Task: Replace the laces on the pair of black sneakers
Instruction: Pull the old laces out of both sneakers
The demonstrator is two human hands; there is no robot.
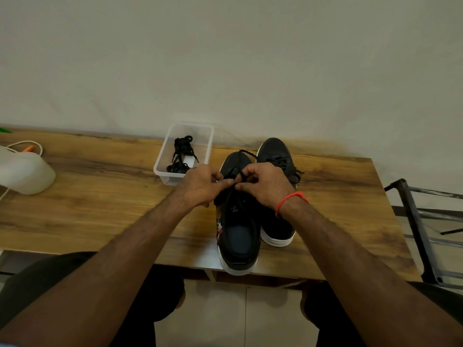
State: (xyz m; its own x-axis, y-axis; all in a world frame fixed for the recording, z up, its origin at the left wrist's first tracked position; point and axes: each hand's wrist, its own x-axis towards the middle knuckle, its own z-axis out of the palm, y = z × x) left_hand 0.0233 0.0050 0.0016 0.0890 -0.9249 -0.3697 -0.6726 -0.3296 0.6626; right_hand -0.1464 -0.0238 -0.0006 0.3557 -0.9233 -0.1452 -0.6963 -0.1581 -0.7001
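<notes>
Two black sneakers with white soles stand side by side on the wooden table (pixel 100 196). The near left sneaker (pixel 239 236) has its heel over the front edge; the right sneaker (pixel 275 156) sits a little farther back, its lace tied. Over the left sneaker's eyelets, my left hand (pixel 200 186) and my right hand (pixel 265 186) each pinch a strand of its black lace (pixel 244 152), fingertips nearly touching. One strand runs up over the toe; another trails down beside the tongue. A red band circles my right wrist.
A clear plastic tub (pixel 184 151) holding loose black laces stands just behind my left hand. A white jug (pixel 25 171) with a white cord lies at the table's left end. A dark metal frame (pixel 421 231) stands off the right edge. The wall is close behind.
</notes>
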